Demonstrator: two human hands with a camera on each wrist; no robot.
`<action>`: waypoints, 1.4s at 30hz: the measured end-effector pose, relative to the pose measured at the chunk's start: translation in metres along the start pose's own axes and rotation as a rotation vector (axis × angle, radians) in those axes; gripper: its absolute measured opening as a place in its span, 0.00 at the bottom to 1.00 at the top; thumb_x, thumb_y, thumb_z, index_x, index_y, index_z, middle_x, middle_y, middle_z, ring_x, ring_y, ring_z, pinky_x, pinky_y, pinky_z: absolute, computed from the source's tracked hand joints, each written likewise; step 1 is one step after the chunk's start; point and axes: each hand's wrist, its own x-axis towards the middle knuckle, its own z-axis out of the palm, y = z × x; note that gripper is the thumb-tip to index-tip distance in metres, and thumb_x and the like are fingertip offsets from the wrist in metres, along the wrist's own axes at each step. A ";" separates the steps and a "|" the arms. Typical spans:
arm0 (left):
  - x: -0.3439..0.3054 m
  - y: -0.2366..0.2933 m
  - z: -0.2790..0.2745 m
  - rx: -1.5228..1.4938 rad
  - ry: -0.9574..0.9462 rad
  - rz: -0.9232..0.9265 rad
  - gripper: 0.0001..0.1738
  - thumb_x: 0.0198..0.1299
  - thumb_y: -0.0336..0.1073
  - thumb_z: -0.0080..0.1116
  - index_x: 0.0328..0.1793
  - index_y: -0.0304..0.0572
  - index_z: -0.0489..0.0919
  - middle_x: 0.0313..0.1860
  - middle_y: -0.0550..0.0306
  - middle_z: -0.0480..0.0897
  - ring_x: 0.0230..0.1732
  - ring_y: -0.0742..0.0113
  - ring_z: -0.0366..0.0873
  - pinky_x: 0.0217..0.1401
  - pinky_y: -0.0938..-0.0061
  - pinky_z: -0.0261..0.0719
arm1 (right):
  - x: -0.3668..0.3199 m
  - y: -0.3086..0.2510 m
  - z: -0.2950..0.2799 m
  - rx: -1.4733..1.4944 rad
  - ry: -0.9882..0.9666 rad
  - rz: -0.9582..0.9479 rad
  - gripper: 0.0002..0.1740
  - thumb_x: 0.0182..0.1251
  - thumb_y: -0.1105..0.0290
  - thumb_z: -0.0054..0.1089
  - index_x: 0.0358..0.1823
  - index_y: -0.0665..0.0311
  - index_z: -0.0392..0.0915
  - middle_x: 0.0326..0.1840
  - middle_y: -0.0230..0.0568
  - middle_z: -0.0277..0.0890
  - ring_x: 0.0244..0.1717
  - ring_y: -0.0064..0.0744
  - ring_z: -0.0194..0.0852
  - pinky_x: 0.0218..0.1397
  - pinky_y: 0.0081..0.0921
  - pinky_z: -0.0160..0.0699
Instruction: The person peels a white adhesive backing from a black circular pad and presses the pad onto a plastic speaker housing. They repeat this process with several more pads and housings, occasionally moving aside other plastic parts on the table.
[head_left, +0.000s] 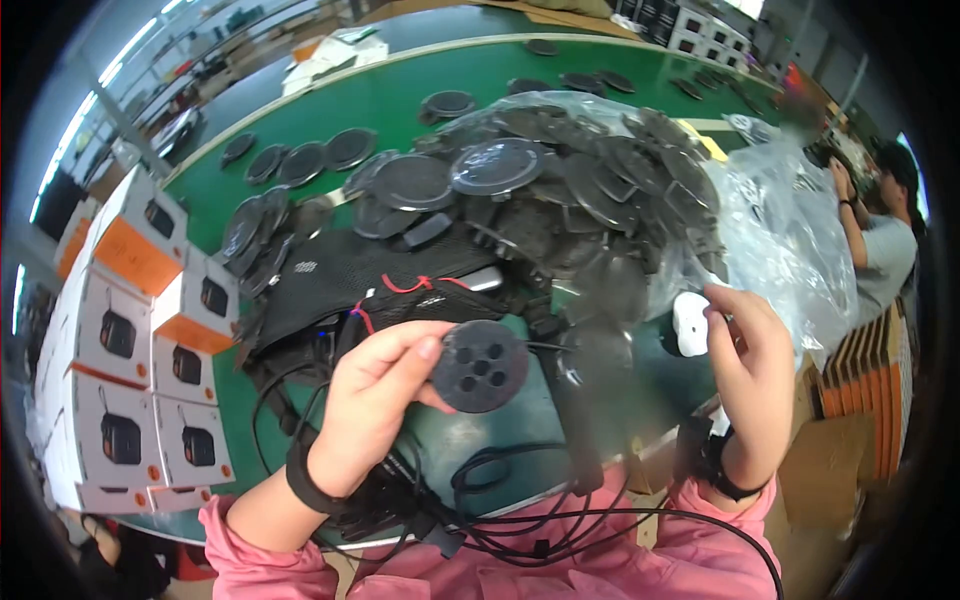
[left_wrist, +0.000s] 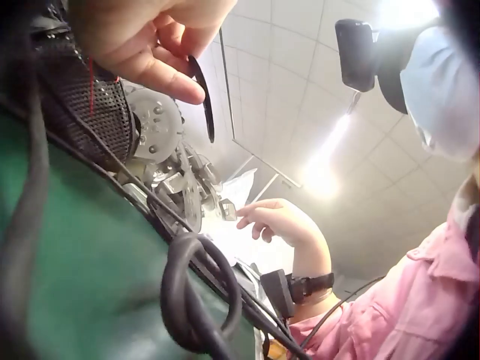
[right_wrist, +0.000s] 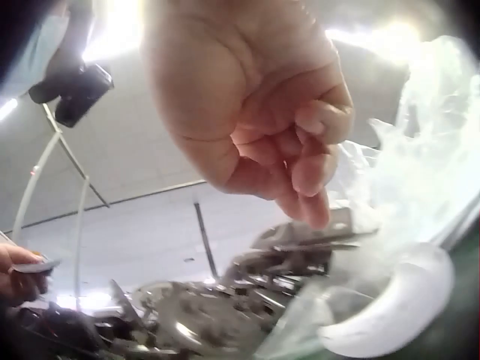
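Between thumb and fingers, my left hand (head_left: 372, 395) pinches a round black disc (head_left: 508, 372) with several dark round spots on its face. The left wrist view shows this disc (left_wrist: 202, 97) edge-on beside the left hand (left_wrist: 154, 45). My right hand (head_left: 752, 375) hangs beside a white rounded piece (head_left: 690, 325) at the right of the table. In the right wrist view the right hand (right_wrist: 255, 105) has bent fingers with nothing visible in them, and the white piece (right_wrist: 401, 304) lies below, apart from them.
A large pile of dark round parts (head_left: 590, 190) lies past a black mesh bag (head_left: 330, 275). Clear plastic bags (head_left: 790, 230) lie at right, white-and-orange boxes (head_left: 120, 335) stand stacked at left. Black cables (head_left: 500, 470) run across the near edge. Another person (head_left: 880, 225) is at far right.
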 end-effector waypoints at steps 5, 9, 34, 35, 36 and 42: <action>-0.005 0.010 0.008 0.037 -0.096 -0.011 0.13 0.62 0.31 0.47 0.50 0.32 0.74 0.40 0.57 0.78 0.35 0.75 0.76 0.34 0.83 0.77 | 0.002 -0.054 0.017 0.306 -0.360 -0.480 0.16 0.49 0.74 0.59 0.41 0.71 0.72 0.25 0.42 0.69 0.22 0.37 0.68 0.26 0.28 0.66; -0.011 0.017 0.012 0.106 -0.077 0.038 0.10 0.60 0.27 0.48 0.46 0.30 0.75 0.37 0.55 0.79 0.34 0.72 0.77 0.32 0.81 0.78 | 0.008 -0.063 0.052 0.313 -0.370 -0.607 0.07 0.52 0.71 0.57 0.32 0.66 0.72 0.20 0.41 0.66 0.20 0.41 0.66 0.22 0.30 0.64; 0.002 0.039 -0.007 0.756 -0.395 0.617 0.08 0.46 0.29 0.60 0.34 0.47 0.83 0.43 0.59 0.69 0.52 0.57 0.65 0.59 0.64 0.61 | 0.026 -0.041 0.101 1.550 -1.552 0.065 0.17 0.65 0.71 0.42 0.51 0.73 0.68 0.46 0.41 0.71 0.45 0.27 0.70 0.45 0.21 0.69; 0.002 0.041 -0.007 0.757 -0.394 0.618 0.08 0.46 0.29 0.60 0.34 0.47 0.83 0.43 0.59 0.69 0.52 0.57 0.65 0.59 0.64 0.61 | 0.025 -0.046 0.098 1.534 -1.490 0.120 0.15 0.62 0.76 0.46 0.50 0.72 0.69 0.44 0.38 0.72 0.41 0.23 0.70 0.41 0.18 0.69; 0.002 0.043 -0.008 0.792 -0.411 0.643 0.08 0.46 0.29 0.60 0.35 0.47 0.83 0.43 0.59 0.69 0.52 0.58 0.65 0.59 0.64 0.61 | 0.026 -0.046 0.098 1.533 -1.489 0.119 0.15 0.62 0.76 0.46 0.50 0.72 0.69 0.44 0.38 0.72 0.41 0.23 0.70 0.41 0.18 0.69; 0.014 0.065 -0.014 0.934 -0.476 0.664 0.09 0.47 0.29 0.60 0.37 0.44 0.82 0.47 0.55 0.71 0.52 0.57 0.68 0.55 0.64 0.65 | 0.029 -0.044 0.098 1.288 -1.462 0.079 0.11 0.61 0.75 0.49 0.44 0.71 0.71 0.36 0.33 0.73 0.30 0.19 0.69 0.32 0.16 0.67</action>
